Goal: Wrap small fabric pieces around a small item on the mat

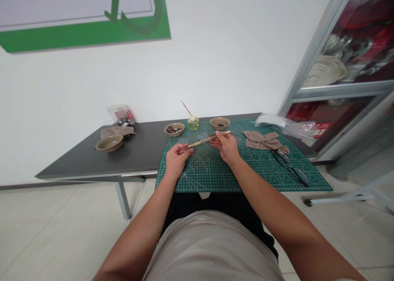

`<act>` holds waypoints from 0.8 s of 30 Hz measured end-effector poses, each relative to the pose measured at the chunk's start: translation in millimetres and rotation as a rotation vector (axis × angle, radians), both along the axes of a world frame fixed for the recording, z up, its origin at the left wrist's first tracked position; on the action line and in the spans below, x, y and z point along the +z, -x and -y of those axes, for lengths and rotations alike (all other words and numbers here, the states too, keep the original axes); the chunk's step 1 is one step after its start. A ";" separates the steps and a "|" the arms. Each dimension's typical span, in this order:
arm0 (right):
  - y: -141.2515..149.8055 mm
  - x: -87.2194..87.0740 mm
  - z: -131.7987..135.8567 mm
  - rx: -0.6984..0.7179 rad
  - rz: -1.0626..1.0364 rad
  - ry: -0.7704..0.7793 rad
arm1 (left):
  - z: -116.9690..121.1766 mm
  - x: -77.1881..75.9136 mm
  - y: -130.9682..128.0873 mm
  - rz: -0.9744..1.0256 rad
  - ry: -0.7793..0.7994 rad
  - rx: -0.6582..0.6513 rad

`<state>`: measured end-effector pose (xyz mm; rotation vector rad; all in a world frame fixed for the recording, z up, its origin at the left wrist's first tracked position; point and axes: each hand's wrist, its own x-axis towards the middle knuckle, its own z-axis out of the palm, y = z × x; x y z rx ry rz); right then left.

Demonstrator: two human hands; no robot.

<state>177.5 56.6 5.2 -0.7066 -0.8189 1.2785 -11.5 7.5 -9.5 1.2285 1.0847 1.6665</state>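
Note:
A thin, straight, yellowish stick (201,141) spans the gap between my hands, just above the green cutting mat (209,178). Its left end is pinched by the fingertips of my left hand (176,161). Closed around its other end is my right hand (227,148), with the tip poking out past the fingers. Beyond the hands, small clear plastic pieces (202,137) lie on the mat, partly hidden. A bowl with dark pieces (174,129) stands behind my left hand, and a second bowl with dark bits (219,123) behind my right.
Between the bowls stands a small jar of yellow-green liquid (193,123) with a thin stick rising from it. A brown cloth (265,141), glasses (291,166) and plastic bags (283,125) lie right. Leftward are another bowl (109,143), a folded cloth (118,131) and a clear container (121,113).

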 end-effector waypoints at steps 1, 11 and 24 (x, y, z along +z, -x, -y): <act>-0.3 -0.1 -0.1 0.004 0.005 0.003 | -0.3 -0.4 0.3 0.001 -0.004 0.004; -1.3 -2.0 -1.4 -0.011 -0.016 0.003 | 0.4 -1.2 1.6 -0.033 -0.028 0.010; -2.2 -3.8 -2.1 -0.052 -0.030 0.019 | 0.5 1.1 0.0 0.005 -0.015 0.028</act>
